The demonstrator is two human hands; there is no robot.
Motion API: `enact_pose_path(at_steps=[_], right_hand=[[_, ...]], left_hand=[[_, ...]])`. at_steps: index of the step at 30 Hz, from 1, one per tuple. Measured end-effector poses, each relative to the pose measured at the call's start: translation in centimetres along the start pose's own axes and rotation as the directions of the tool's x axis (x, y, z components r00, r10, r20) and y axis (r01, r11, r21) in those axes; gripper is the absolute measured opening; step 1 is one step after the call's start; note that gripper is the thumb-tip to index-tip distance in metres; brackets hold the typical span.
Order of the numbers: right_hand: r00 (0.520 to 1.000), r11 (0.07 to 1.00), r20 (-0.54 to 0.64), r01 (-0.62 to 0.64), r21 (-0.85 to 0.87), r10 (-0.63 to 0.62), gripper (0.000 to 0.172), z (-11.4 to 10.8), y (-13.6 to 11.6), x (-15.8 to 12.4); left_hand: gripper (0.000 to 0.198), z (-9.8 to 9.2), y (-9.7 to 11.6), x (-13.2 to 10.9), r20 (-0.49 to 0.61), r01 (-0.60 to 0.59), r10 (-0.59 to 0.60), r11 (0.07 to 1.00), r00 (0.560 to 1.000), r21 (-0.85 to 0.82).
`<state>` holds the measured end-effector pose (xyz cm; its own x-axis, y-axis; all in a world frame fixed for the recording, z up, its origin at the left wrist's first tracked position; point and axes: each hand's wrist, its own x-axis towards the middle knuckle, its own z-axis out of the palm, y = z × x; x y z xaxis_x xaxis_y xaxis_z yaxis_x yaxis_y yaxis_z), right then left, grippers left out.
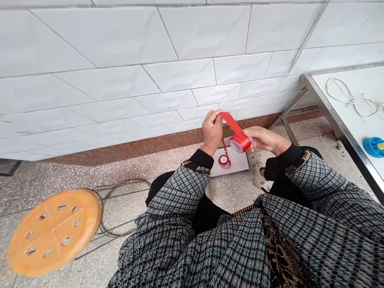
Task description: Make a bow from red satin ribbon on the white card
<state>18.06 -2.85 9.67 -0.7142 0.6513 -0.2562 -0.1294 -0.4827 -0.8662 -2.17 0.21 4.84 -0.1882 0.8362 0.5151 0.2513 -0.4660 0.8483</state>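
Observation:
A roll of wide red ribbon [241, 143] is in my right hand [265, 139], whose fingers grip it from the right side. From the roll a flat length of red ribbon [232, 123] runs up to my left hand [212, 127], where thumb and fingers are closed on its end. Below my hands, a small spool of narrow red ribbon [224, 161] rests on a white board [235, 167] on the floor. A narrow red strip rises from that spool toward my left hand; its upper end is hidden.
To the left stands a round orange stool [54, 230] with a wire frame. A white table [339, 92] with a metal edge is on the right, bearing a tangled cable [351, 100] and a blue plastic object [373, 147]. A tiled wall [195, 40] rises ahead.

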Motion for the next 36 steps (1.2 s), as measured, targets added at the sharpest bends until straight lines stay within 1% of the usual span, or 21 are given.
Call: enact_pose_path(at_steps=[3,7,11,13,18,21,24,28,31,36], right_hand=[[0.994,0.997,-0.081,-0.071,0.024,0.073,0.037,-0.5,0.6,0.5],[0.978,0.989,-0.154,-0.137,0.053,0.144,0.032,-0.9,1.2,1.2],[0.973,0.989,-0.18,-0.136,0.062,0.145,0.033,-0.7,1.2,1.2],[0.98,0.992,-0.164,-0.108,0.067,0.117,0.032,-0.4,1.0,1.1],[0.988,0.996,-0.157,0.024,0.087,-0.01,0.034,0.2,0.3,0.7],[0.976,0.989,-0.198,0.112,0.1,-0.091,0.036,0.2,-0.2,0.6],[0.951,0.976,-0.266,0.189,0.106,-0.156,0.036,0.3,-0.5,0.6],[0.922,0.964,-0.33,0.248,0.095,-0.205,0.034,0.3,-0.7,1.0],[0.906,0.956,-0.362,0.275,0.102,-0.222,0.033,0.0,-0.5,1.4],[0.888,0.952,-0.409,0.281,0.124,-0.209,0.029,-0.9,-0.1,1.7]], left_hand=[[0.036,-0.4,0.0,0.3,-0.071,-0.014,0.016,1.0,0.997,0.027],[0.039,-1.0,0.0,0.7,-0.079,-0.016,0.019,0.999,0.997,0.043],[0.037,-1.2,-0.2,1.0,-0.078,-0.022,0.024,0.999,0.997,0.032],[0.035,-1.2,-0.4,1.1,-0.063,-0.004,0.006,0.999,0.998,0.034],[0.027,-0.9,-1.1,0.9,-0.003,0.068,-0.068,0.997,0.998,0.037],[0.025,-0.2,-1.4,0.3,0.07,0.139,-0.141,0.99,0.988,0.028],[0.026,0.5,-1.4,-0.5,0.139,0.19,-0.19,0.982,0.972,0.017],[0.029,1.5,-1.5,-1.6,0.207,0.223,-0.222,0.975,0.953,0.016],[0.031,2.1,-1.6,-2.1,0.219,0.238,-0.241,0.97,0.945,0.042],[0.023,2.7,-1.5,-2.6,0.239,0.267,-0.269,0.963,0.933,0.043]])
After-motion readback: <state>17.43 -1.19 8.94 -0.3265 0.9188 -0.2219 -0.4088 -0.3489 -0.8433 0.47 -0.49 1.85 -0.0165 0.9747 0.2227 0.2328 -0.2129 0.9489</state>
